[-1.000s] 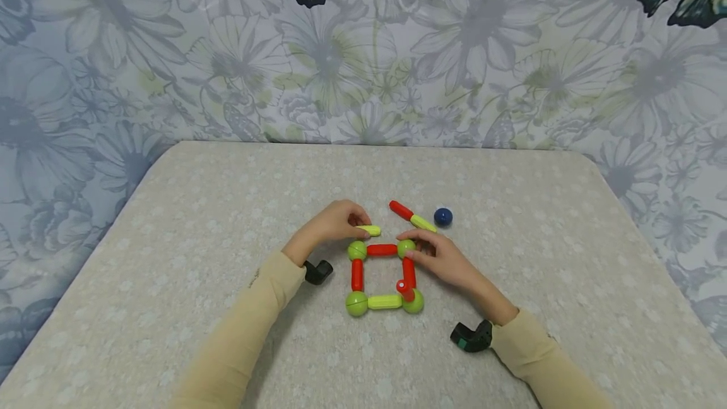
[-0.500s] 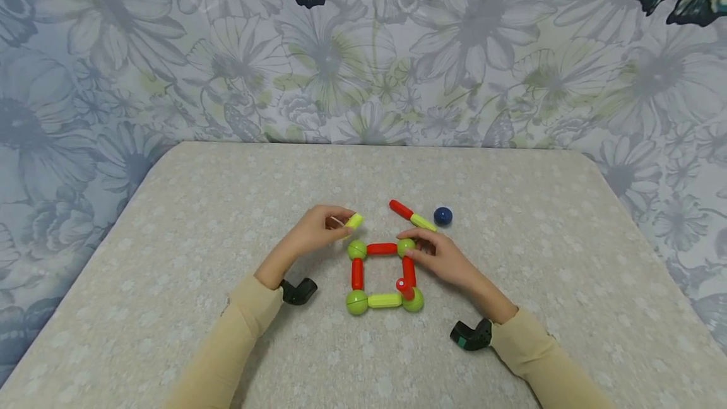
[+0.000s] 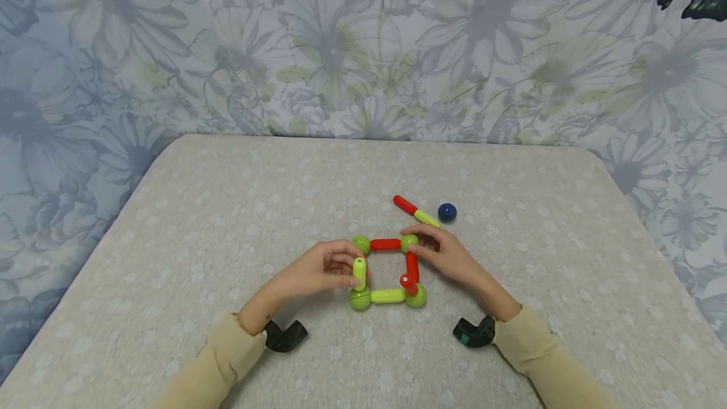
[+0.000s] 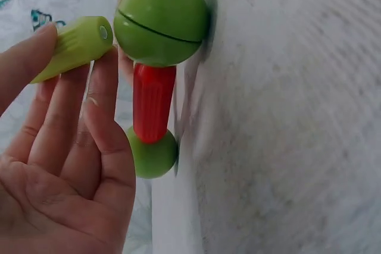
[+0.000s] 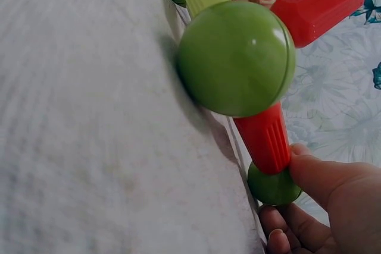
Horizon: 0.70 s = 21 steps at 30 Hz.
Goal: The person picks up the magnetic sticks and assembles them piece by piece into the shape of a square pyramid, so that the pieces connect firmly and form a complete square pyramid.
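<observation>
A square of green balls joined by rods lies on the table. My left hand (image 3: 326,268) pinches a yellow-green magnetic rod (image 3: 360,273) between thumb and fingers, above the front-left ball (image 3: 359,300). In the left wrist view the rod's metal-tipped end (image 4: 103,32) is right beside that ball; whether they touch I cannot tell. My right hand (image 3: 445,252) grips the back-right ball (image 3: 409,243) with thumb and fingertips. From the front-right ball (image 5: 238,57) a red rod (image 5: 321,7) sticks up. The left-side red rod is mostly hidden behind my left hand in the head view.
Behind the square lie a loose red rod (image 3: 405,204) and a yellow-green rod (image 3: 427,218), end to end. A dark blue ball (image 3: 447,212) sits just right of them. A patterned cloth covers the table (image 3: 255,182), and a flowered curtain hangs behind.
My left hand has carried the yellow-green rod from behind the square toward me, tilting it upright over the front-left ball. My right hand has stayed at the back-right ball.
</observation>
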{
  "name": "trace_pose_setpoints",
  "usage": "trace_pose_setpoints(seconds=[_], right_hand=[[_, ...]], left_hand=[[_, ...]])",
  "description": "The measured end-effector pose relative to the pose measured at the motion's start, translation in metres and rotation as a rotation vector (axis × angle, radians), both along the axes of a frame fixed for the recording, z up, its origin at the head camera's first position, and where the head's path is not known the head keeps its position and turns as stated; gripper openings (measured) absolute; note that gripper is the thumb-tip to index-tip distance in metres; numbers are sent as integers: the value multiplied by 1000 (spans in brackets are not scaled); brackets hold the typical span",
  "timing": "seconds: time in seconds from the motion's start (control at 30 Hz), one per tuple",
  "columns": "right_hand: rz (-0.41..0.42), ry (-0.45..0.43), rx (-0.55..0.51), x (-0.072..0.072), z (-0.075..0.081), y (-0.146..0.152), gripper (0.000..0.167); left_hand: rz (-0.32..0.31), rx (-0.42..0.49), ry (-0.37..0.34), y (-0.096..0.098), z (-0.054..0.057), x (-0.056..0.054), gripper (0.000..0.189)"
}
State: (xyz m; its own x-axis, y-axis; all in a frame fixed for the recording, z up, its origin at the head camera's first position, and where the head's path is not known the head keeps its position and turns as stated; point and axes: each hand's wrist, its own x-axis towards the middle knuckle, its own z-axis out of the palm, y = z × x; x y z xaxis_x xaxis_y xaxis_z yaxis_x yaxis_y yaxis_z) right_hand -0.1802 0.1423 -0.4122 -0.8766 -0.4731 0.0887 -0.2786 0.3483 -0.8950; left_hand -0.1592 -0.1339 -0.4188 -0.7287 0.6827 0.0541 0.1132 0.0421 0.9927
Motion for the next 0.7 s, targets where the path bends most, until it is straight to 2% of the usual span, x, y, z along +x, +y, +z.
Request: trace_pose_setpoints(seconds=[0.2,0.37,0.47,0.57,0.7], right_hand=[[-2,1,2,0,1,0,26],[2,7,-2,1,-1,1,27],[12,13,-11,1,-2,2,27],[23,23,-19,1,-3,2,27],[24,31,-23,-1,-4,2,27]], left_hand=[[-17,-48,37,3,0,3,29],[-33,-15,51,3,-3,5,26],[-68,5,65,1,-4,3,26],[-87,21,56,-6,-1,-4,29],[-4,20,53,-16,6,-25,33]])
